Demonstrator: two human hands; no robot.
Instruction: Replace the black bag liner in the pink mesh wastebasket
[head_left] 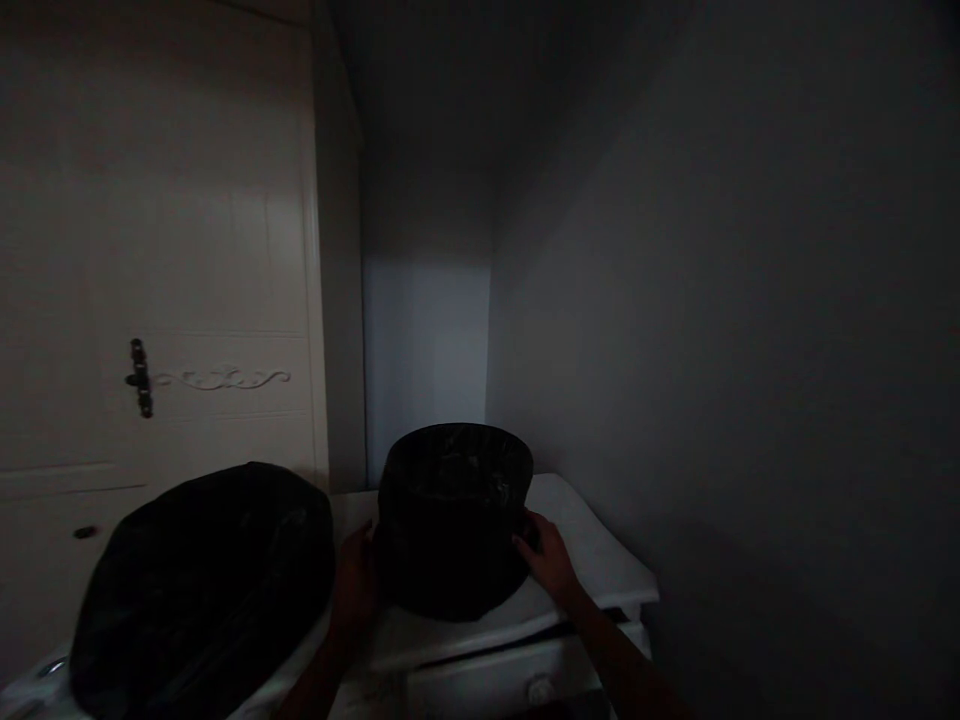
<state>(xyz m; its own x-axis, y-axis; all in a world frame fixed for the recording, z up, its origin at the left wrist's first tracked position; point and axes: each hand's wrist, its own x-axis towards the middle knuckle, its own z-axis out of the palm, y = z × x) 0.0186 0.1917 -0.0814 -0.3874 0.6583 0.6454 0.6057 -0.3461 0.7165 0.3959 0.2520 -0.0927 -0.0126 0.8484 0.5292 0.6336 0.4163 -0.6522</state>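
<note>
Both hands are on a black, round, open-topped container (450, 545) on the white dresser top. Its inside looks shiny and crinkled, like a plastic lining; the exact kind is hard to make out in the dim light. My left hand (356, 580) presses against its left side, with the fingers mostly lost in shadow. On the right side, my right hand (547, 555) grips the wall, its thumb in front and fingers around the side. A large, dark, rounded bundle with a crinkled, plastic-like surface (210, 590) sits to the left of my left hand.
The white dresser (577, 530) has a drawer with a round knob (538, 690) at its front. A pale wardrobe door (217, 270) with a dark handle (140, 378) stands at the left. A grey wall (712, 350) closes off the right side.
</note>
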